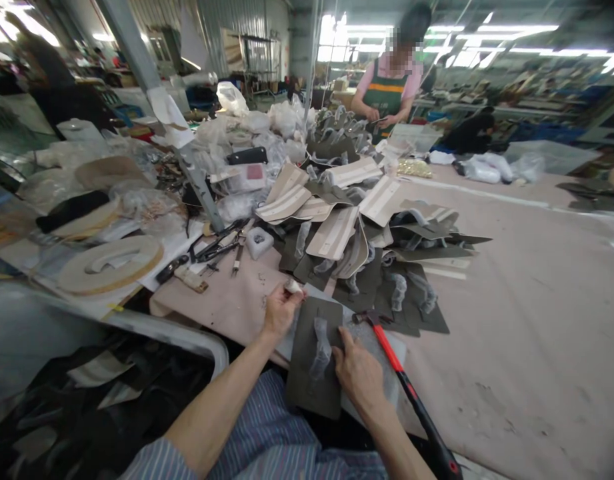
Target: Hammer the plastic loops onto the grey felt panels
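Observation:
A dark grey cut piece [307,353] with a strip of clear film along its middle lies at the near table edge. My left hand [279,310] is closed at the piece's top left corner, pinching a small pale object I cannot name. My right hand [357,373] rests on the piece's right edge, fingers pressed down on it and curled. A hammer with a red and black handle [404,377] lies just right of my right hand, its head near the piece's top.
A big heap of dark and beige cut pieces [357,227] covers the table's middle. Scissors and pliers [221,250] lie left of it. Tape rolls [109,263] and plastic bags crowd the left. A person in a green apron [389,90] works at the far side.

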The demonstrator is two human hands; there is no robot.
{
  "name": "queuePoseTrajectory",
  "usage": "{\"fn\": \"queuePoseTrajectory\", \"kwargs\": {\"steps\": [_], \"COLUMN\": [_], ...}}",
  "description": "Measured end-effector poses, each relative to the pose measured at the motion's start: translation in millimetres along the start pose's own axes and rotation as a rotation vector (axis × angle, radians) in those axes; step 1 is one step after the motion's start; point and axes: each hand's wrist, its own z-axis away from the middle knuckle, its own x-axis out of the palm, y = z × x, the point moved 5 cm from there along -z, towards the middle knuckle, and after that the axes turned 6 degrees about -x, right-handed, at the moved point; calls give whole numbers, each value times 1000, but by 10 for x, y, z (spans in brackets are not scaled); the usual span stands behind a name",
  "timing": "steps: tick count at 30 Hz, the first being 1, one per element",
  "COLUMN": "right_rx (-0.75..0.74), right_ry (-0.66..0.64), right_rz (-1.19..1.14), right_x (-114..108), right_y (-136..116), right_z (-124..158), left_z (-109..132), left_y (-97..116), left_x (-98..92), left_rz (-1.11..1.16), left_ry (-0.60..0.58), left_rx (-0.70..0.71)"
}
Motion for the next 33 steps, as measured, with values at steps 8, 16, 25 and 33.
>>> {"fn": "queuePoseTrajectory", "kwargs": {"steps": [8, 16, 25, 33], "right_rx": [-36, 151, 297, 101], "right_ry": [227, 10, -183, 138], "right_rz": [118, 114, -884, -1004], "right_x": [-353, -247, -193, -779], "right_y": [298, 1144, 1072, 568], "right_z": [62, 122, -50, 8], "left_z": [-109, -114, -80, 0], "left_y": [-443, -446, -414, -411], "left_x": [366, 343, 388, 415], "left_rz": [-192, -290, -425, -521], "left_ry": [-303, -349, -367, -331], "left_rx": [-130, -69, -1, 111]}}
